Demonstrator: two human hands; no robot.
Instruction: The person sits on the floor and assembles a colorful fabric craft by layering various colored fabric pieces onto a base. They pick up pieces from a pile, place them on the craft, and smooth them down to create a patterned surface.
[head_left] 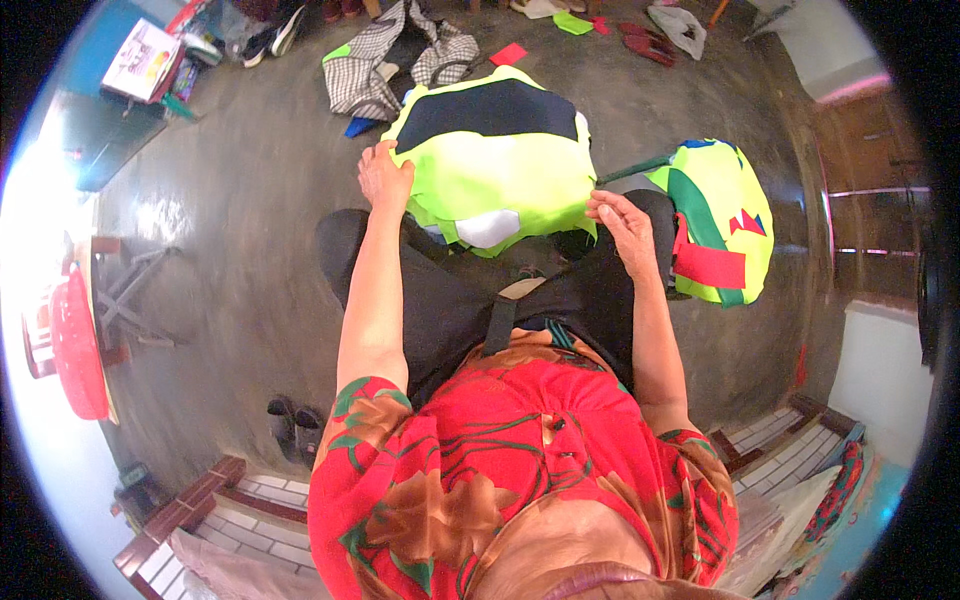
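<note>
A bundle of neon yellow cloth with a dark navy panel and a white patch lies before my knees. My left hand grips its left edge, with the thumb on the yellow cloth and the fingers along the border. At the right edge is my right hand, its thumb and fingertips pinched together; whether they hold the cloth's edge or something thin does not show. On my lap lies a dark strip with a beige piece at its upper end.
A second neon yellow bundle with green and red pieces sits by my right knee. Checked cloth and a red scrap lie on the floor ahead. A red basin stands at the left; dark shoes are behind on the left.
</note>
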